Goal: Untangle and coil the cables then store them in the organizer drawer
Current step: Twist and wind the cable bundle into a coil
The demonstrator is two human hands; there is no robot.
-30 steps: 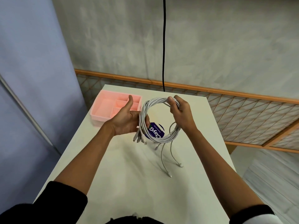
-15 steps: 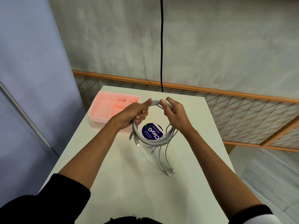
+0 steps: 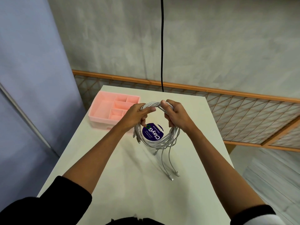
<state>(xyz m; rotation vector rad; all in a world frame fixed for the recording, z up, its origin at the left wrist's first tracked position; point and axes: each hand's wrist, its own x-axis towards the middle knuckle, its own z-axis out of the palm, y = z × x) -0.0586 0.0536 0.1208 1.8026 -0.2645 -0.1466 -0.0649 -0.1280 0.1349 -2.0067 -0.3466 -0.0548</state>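
Head view: both hands held one coil of white cables (image 3: 158, 143) above the table (image 3: 129, 184), just right of the pink organizer drawer (image 3: 100, 111) at far left.
L hand (image 3: 138, 116): fingers curled round coil's far-left arc, thumb pinching the top.
R hand (image 3: 176, 117): wrapped round far-right arc, near L hand, not touching it.
Coil: loops bunched, near side hanging free over a purple round label (image 3: 152, 133) on the table.
Loose ends (image 3: 170, 169): a few tails w/ plugs dangled toward the table; contact couldn't be told.
Change: 1 s back L hand was spread, palm at coil's left side; it had since closed on the top beside R.
Meaning: prob. loops were gathered and secured; tails still needed winding in, drawer not yet loaded.
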